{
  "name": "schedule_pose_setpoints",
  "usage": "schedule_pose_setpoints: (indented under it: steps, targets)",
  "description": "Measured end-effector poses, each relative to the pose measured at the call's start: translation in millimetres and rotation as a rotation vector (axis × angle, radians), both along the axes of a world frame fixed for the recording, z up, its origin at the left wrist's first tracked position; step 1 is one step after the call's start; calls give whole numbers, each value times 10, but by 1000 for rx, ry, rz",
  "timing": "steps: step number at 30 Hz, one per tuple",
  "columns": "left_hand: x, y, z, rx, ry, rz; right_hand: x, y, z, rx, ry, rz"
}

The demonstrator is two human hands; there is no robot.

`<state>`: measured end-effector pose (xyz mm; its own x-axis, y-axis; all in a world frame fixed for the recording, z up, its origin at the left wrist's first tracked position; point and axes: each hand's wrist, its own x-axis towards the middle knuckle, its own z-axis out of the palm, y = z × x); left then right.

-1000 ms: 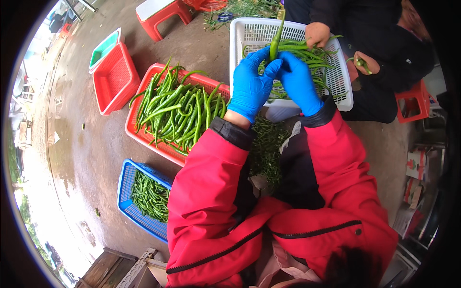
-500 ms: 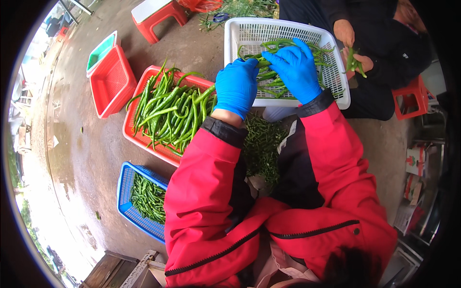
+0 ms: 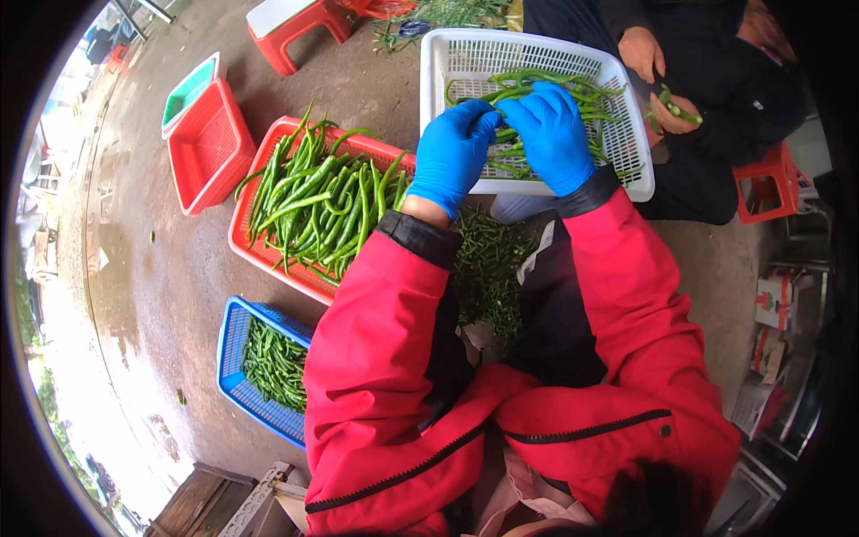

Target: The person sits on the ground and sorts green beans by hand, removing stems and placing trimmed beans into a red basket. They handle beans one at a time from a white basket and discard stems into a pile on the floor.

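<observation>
My left hand [image 3: 455, 154], in a blue glove, is closed in a pinch over the left side of the white basket [image 3: 637, 170]. My right hand [image 3: 552, 141], gloved in the same blue, meets it at the fingertips, its fingers bent and pressed together. Whatever lies between the fingers is hidden. Long green chili peppers [image 3: 573, 85] rest in the white basket behind and beneath my hands. To the left, a red-orange basket [image 3: 259, 255] holds a heap of long green chili peppers [image 3: 322, 206], close to my left wrist.
A blue basket [image 3: 231, 376] with small green pieces stands at lower left. Green bits [image 3: 490, 268] lie below the white basket. Red [image 3: 210, 148] and green [image 3: 188, 94] baskets sit farther left. Another person's hands [image 3: 667, 107] hold green pieces at right, near a red stool [image 3: 768, 183].
My left hand has shifted slightly right and turned, and my right fingers have curled down to meet it. A pepper jutting left from my left hand no longer shows. The other person's hands moved slightly.
</observation>
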<state>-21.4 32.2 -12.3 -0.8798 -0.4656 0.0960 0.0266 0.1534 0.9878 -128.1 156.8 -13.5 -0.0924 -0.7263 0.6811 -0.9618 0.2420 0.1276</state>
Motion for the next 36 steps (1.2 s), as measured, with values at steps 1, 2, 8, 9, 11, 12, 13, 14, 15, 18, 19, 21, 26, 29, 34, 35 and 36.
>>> schedule_pose_setpoints:
  steps: [1, 2, 8, 9, 11, 12, 13, 14, 15, 18, 19, 21, 26, 29, 34, 35, 36]
  targets:
    - [10, 3, 17, 163, 29, -36, 28, -7, -9, -43, -35, -20]
    - [21, 11, 42, 326, 58, -73, 54, -24, -17, -84, -82, -22]
    - [114, -67, 237, 419, 126, 46, -25, 158, 7, 16, -1129, 291]
    - [129, -102, 261, 390, 152, 137, -105, 229, 4, 188, -1188, 383]
    - [158, -188, 293, 358, 215, 223, -229, 262, -126, 446, -1209, 384]
    - [167, -221, 301, 376, 240, 242, -266, 249, -245, 526, -1173, 294]
    - [150, -220, 297, 359, 220, 288, -310, 231, -381, 608, -1139, 210]
    - [125, -213, 288, 343, 201, 334, -394, 171, -525, 641, -1143, 58]
    - [103, -204, 277, 328, 220, 367, -492, 69, -684, 738, -1029, -71]
    - [79, -188, 238, 344, 191, 358, -623, -78, -1214, 922, -814, -168]
    - [72, -196, 226, 349, 179, 349, -630, -83, -1380, 975, -758, -182]
    - [69, -210, 194, 356, 162, 351, -627, -43, -1646, 1035, -657, -208]
    - [71, -270, 94, 233, 166, 318, -753, -138, -1745, 1037, -680, -299]
    - [39, -285, 47, 18, 140, 340, -842, -122, -1403, 905, -1023, -272]
    - [52, -194, 54, -474, -80, 237, -734, 109, -512, 373, -1461, -124]
    - [63, -152, 64, -627, -58, 211, -628, 138, -371, 288, -1466, -78]
    - [56, -115, 78, -585, -31, 155, -518, 156, -245, 200, -1470, -51]
